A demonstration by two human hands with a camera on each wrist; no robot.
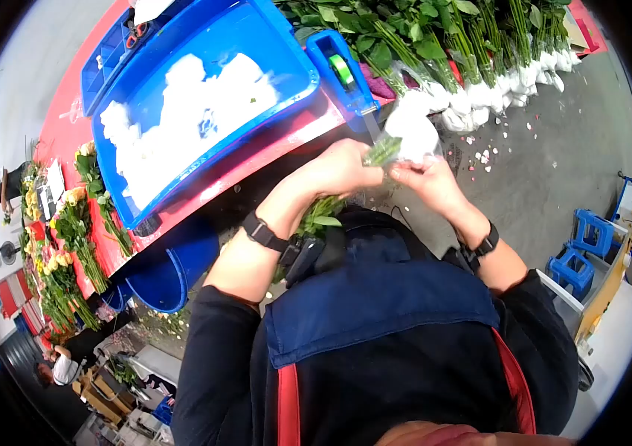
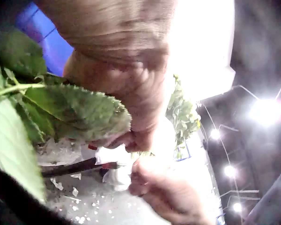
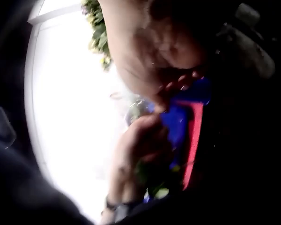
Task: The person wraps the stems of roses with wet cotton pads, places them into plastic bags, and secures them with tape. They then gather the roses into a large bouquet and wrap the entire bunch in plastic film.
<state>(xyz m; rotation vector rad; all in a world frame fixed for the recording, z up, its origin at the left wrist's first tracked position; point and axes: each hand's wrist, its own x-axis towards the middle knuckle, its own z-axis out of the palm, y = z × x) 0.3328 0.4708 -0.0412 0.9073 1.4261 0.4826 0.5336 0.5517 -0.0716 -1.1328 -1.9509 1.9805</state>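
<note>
My left hand (image 1: 342, 169) grips a bunch of leafy green stems (image 1: 323, 213), whose leaves (image 2: 79, 110) hang by the wrist in the left wrist view. Close beside it my right hand (image 1: 435, 189) has thumb and fingertips pinched together at the bunch's wrapped end; what they pinch is too small to make out. Clear plastic over green stems (image 1: 383, 152) shows between the hands, and a white wrapped bundle (image 1: 410, 126) lies just beyond the fingers. From the blue tape dispenser (image 1: 323, 56), with its green roll (image 1: 341, 71), a clear strip (image 1: 371, 126) runs down toward the hands.
A big blue tray (image 1: 119, 197) with white cotton-like wads (image 1: 189, 97) stands on the red table (image 1: 71, 111). Rows of green stems with white-wrapped ends (image 1: 509, 85) line the back right. Flower bunches (image 1: 71, 223) lie at left, above a blue bucket (image 1: 175, 271). Blue stools (image 1: 572, 271) stand right.
</note>
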